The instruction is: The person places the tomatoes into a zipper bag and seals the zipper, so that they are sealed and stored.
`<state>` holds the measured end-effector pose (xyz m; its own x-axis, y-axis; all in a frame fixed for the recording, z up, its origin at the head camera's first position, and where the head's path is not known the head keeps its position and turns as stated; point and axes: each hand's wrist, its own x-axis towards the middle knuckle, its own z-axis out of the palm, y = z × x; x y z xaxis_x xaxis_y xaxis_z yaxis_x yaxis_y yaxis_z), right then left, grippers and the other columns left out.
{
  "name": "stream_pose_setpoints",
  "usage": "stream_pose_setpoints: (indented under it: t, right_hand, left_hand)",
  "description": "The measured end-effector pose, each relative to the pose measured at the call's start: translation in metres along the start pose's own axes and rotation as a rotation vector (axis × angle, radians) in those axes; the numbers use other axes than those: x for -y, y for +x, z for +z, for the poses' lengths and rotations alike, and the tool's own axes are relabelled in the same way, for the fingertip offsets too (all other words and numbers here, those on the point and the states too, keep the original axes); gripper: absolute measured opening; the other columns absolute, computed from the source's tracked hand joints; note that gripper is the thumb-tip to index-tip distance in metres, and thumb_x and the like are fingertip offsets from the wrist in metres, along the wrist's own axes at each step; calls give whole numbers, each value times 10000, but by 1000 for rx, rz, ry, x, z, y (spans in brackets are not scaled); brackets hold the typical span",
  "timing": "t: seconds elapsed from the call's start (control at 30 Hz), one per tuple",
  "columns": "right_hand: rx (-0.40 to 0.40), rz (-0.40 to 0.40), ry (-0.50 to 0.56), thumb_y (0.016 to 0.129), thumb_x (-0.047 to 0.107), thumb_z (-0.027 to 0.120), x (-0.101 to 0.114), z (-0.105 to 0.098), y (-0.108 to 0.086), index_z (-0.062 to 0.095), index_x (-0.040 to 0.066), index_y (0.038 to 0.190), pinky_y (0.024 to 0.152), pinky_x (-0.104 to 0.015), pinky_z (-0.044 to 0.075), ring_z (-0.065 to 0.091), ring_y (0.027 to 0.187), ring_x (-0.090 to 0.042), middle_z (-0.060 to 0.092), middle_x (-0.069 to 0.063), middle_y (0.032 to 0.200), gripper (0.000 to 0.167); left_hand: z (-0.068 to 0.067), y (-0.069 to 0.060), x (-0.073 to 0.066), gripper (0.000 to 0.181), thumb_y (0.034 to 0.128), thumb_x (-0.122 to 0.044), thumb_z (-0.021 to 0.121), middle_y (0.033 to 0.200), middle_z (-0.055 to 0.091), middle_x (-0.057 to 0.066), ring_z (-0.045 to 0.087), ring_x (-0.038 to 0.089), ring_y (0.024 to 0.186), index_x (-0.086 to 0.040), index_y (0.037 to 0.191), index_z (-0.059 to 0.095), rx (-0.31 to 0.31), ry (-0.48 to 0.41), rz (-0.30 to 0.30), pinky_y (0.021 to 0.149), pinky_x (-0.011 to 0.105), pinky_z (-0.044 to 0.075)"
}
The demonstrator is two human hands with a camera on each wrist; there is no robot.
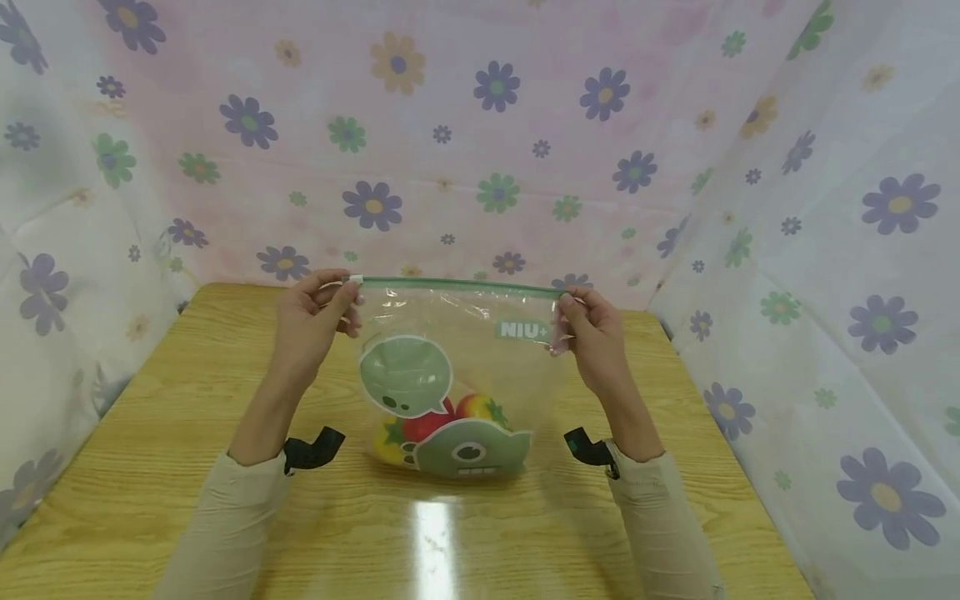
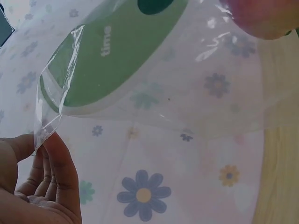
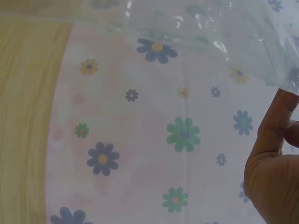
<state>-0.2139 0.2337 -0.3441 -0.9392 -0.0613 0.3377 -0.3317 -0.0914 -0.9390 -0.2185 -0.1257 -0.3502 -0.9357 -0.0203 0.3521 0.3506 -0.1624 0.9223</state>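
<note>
A clear zip bag (image 1: 465,350) with a green zip edge and green cartoon prints stands upright on the table, its top stretched level between both hands. My left hand (image 1: 306,321) pinches the top left corner, where a white slider sits. At the opposite top corner, my right hand (image 1: 597,337) pinches the film between thumb and fingers. Red and yellow toy fruits (image 1: 427,427) with green leaves lie at the bottom, partly hidden by the print. In the left wrist view, thumb and forefinger hold the bag's corner (image 2: 49,126). The right wrist view shows fingertips (image 3: 287,105) at the film.
A wooden table (image 1: 187,433) lies under the bag. Flower-printed cloth (image 1: 450,125) hangs behind it and along both sides. Black wrist mounts (image 1: 313,450) stick out from both forearms near the bag.
</note>
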Motion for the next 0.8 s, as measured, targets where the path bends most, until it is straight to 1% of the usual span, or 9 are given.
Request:
stream_pose_setpoints:
  t: [0.07, 0.13, 0.27, 0.37, 0.43, 0.53, 0.63, 0.73, 0.8]
  right_hand:
    - [-10, 25, -22, 1086, 181, 509, -4, -3, 7, 565, 43, 1108, 503, -232, 560, 586, 528, -108, 594, -5, 798, 150]
    - [-8, 40, -37, 1085, 189, 510, -8, -5, 15, 561, 39, 1117, 516, -231, 563, 588, 542, -105, 591, -7, 811, 161]
    - [4, 69, -59, 1081, 200, 518, -18, -10, 28, 575, 52, 1130, 529, -220, 563, 596, 573, -92, 596, -4, 832, 166]
    - [17, 90, -85, 1081, 205, 522, -25, -13, 38, 577, 49, 1146, 549, -217, 569, 601, 600, -84, 602, 0, 847, 178]
    - [26, 96, -114, 1084, 204, 515, -29, -14, 44, 566, 39, 1164, 566, -217, 576, 610, 615, -81, 607, 4, 855, 190]
    - [29, 107, -157, 1088, 192, 505, -33, -17, 50, 543, 9, 1233, 605, -227, 593, 644, 658, -87, 630, -14, 892, 236]
    - [36, 122, -234, 1089, 185, 500, -37, -20, 54, 510, -15, 1359, 696, -252, 617, 689, 782, -134, 664, -94, 1034, 336]
    - [82, 120, -401, 1091, 209, 501, -40, -24, 56, 428, -3, 1499, 879, -333, 607, 684, 1055, -233, 621, -186, 1302, 466]
    - [124, 102, -514, 1092, 225, 500, -43, -28, 57, 361, 6, 1555, 1017, -417, 545, 611, 1235, -314, 527, -215, 1459, 531]
  left_hand:
    - [0, 5, 4, 215, 1018, -155, 640, 854, 715, -55, 638, 66, 649, -49, 1203, 662, 9, -10, -25, 601, 194, 581]
    - [-1, 9, 7, 287, 1020, -157, 637, 891, 721, -57, 646, 65, 683, 4, 1258, 641, 18, -15, -34, 640, 191, 589]
    - [-2, 16, 12, 355, 1038, -154, 604, 953, 727, -76, 665, 61, 748, 39, 1336, 593, 40, -28, -60, 731, 184, 592]
    - [-4, 19, 15, 387, 1060, -132, 556, 1011, 709, -76, 671, 56, 816, 50, 1401, 534, 77, -39, -97, 814, 175, 579]
    - [-6, 20, 16, 433, 1071, -120, 529, 1097, 678, -44, 665, 49, 889, 65, 1457, 467, 113, -29, -130, 868, 167, 563]
    - [-7, 19, 18, 500, 1076, -109, 505, 1304, 603, 81, 632, 66, 1047, 69, 1523, 366, 155, 33, -175, 936, 157, 531]
    - [-9, 19, 22, 556, 1079, -124, 499, 1497, 466, 192, 556, 165, 1253, 42, 1567, 293, 182, 129, -205, 1024, 195, 495]
    - [-12, 18, 30, 579, 1076, -136, 509, 1559, 389, 245, 444, 307, 1393, 31, 1578, 275, 190, 237, -197, 1149, 345, 424]
    - [-16, 16, 38, 573, 1072, -144, 518, 1552, 388, 257, 395, 379, 1427, 37, 1568, 293, 186, 318, -178, 1189, 464, 366]
